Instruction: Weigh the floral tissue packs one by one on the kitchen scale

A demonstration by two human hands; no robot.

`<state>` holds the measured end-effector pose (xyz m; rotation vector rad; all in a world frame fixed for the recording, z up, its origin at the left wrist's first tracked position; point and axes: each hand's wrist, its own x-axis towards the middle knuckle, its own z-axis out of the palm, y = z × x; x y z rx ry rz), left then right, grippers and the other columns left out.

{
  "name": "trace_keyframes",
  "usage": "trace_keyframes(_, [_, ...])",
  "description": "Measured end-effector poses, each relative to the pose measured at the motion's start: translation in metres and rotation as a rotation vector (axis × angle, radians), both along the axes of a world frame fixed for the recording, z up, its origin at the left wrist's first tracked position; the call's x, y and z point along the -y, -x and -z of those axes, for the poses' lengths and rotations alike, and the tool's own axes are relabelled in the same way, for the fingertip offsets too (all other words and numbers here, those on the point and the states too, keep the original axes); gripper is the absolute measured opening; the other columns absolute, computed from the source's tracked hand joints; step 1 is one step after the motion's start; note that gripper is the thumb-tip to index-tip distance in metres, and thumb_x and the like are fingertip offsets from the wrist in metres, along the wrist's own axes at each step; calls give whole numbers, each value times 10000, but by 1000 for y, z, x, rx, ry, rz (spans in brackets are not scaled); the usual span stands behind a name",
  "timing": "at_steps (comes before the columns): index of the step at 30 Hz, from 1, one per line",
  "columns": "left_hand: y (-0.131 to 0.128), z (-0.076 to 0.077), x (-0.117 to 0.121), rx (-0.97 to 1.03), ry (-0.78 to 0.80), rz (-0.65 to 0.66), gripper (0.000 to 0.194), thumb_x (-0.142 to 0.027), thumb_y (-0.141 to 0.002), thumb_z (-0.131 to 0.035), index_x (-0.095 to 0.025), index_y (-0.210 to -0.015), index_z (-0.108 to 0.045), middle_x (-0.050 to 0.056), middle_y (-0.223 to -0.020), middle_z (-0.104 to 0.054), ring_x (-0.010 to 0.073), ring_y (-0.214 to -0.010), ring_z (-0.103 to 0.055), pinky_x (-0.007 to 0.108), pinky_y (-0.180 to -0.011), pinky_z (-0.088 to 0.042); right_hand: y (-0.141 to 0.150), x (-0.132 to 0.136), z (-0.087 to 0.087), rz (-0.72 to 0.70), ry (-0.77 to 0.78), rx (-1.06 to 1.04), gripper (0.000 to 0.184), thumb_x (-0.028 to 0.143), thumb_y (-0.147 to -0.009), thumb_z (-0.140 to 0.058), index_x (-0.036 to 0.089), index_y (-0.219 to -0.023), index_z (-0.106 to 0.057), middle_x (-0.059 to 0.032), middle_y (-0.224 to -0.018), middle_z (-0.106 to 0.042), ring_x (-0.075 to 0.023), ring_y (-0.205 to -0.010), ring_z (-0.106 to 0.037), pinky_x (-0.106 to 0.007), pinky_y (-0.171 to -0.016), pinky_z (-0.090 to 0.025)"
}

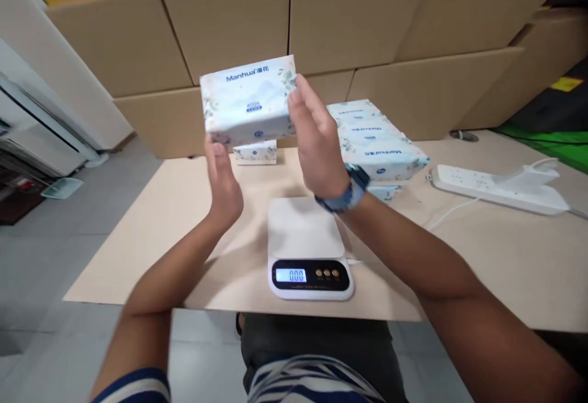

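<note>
Fingers (301, 110) of the left hand (224, 188) and right hand (319, 146) hold a Manhua tissue pack (248, 94) between them, raised beyond the white digital scale (303, 228); light, even pressure should prevent crumpling.

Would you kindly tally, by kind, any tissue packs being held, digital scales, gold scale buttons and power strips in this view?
Held tissue pack: 1
Digital scale: 1
Gold scale buttons: 3
Power strip: 1
Total: 6
</note>
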<state>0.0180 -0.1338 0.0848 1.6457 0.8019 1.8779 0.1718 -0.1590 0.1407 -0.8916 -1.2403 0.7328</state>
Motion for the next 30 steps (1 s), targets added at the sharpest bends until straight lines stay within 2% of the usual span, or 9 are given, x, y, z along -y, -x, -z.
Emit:
trace_keyframes(2, [2,23,47,-34,140,46,596,-754,-1071,-426,-367,-1517,-509,42,-1621,-546,229,-1614,-441,376,-1389,-311,-17,51,22,-37,17,77,779,647,-1026,-596,277,-1696,-449,61,-1815,-346,-175,-1750,-177,-376,-1447,-175])
trace_keyframes(4, [2,47,86,-56,303,135,584,-719,-1098,-379,-365,-1552,-478,54,-1643,-514,235,-1626,-412,408,-1416,-273,-32,88,46,-107,170,129,897,719,-997,-619,306,-1746,-350,59,-1843,-256,-212,-1754,-163,-445,-1459,-140])
trace_keyframes(6, [1,65,112,-70,439,234,593,-688,-1117,-331,-366,-1604,-432,55,-1695,-463,231,-1657,-357,411,-1445,-209,-47,108,70,-192,350,152,965,762,-980,-621,329,-1770,-275,45,-1852,-210,-263,-1751,-171,-538,-1453,-156])
trace_keyframes(9, [1,72,131,-143,547,397,638,-665,-1129,-246,-362,-1683,-338,50,-1785,-364,229,-1727,-222,424,-1464,-176,-70,117,98,-267,510,119,917,749,-1002,-602,363,-1765,-271,39,-1836,-258,-297,-1734,-235,-606,-1424,-239])
trace_keyframes(13, [6,69,136,-268,556,538,664,-668,-1123,-235,-373,-1717,-276,34,-1858,-235,259,-1751,-174,477,-1471,-185,-102,118,119,-232,433,133,687,649,-1063,-570,438,-1698,-415,75,-1805,-353,-291,-1714,-305,-590,-1402,-326])
trace_keyframes(16, [10,78,131,-251,568,510,648,-694,-1114,-247,-392,-1679,-346,-3,-1877,-188,276,-1762,-139,540,-1479,-137,-120,117,129,-125,322,230,561,600,-1068,-589,516,-1618,-514,102,-1753,-461,-303,-1677,-395,-600,-1374,-388])
trace_keyframes(21, [7,98,116,-77,629,420,620,-768,-1074,-313,-398,-1535,-500,18,-1783,-410,316,-1751,-214,635,-1445,-232,-132,118,147,-95,248,293,589,611,-1050,-604,525,-1624,-501,72,-1738,-498,-337,-1580,-537,-596,-1274,-532])
trace_keyframes(24, [2,97,110,-36,643,515,652,-801,-1056,-316,-420,-1565,-463,5,-1788,-403,325,-1720,-308,614,-1420,-328,-132,120,152,-67,249,273,566,607,-1069,-553,498,-1623,-519,47,-1721,-526,-345,-1580,-535,-620,-1291,-511])
trace_keyframes(30, [0,92,109,-68,669,568,750,-836,-1037,-320,-439,-1674,-343,-33,-1860,-258,276,-1774,-126,537,-1455,-259,-131,119,154,-70,405,177,608,651,-1077,-464,446,-1648,-506,0,-1692,-559,-392,-1582,-523,-711,-1349,-392])
